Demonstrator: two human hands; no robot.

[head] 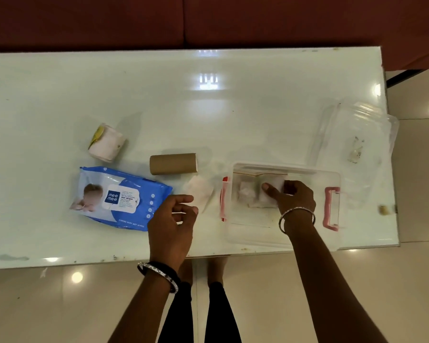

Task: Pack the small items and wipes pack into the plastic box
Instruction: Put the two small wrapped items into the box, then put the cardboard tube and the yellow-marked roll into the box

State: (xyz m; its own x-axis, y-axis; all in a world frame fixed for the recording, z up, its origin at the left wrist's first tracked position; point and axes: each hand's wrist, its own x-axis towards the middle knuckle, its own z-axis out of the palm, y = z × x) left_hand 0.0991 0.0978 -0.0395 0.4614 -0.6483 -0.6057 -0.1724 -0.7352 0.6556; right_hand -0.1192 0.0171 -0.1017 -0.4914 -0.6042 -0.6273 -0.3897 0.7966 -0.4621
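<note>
A clear plastic box (305,240) with pink side latches stands near the table's front edge, right of centre. Inside it lies a clear zip bag (248,191) holding small white items. My right hand (292,196) is inside the box, fingers pressing on that bag. My left hand (171,219) hovers over the table with fingers apart and nothing in it, between the box and a blue wet wipes pack (117,196). A small white packet (200,195) lies just beyond my left fingertips. A brown cardboard roll (172,163) and a white rolled bandage (107,142) lie farther back.
The box's clear lid (357,134) rests at the table's right edge, partly overhanging it. The white glossy table (159,95) has a dark red sofa behind it. Tiled floor lies in front and to the right. My legs show below the table edge.
</note>
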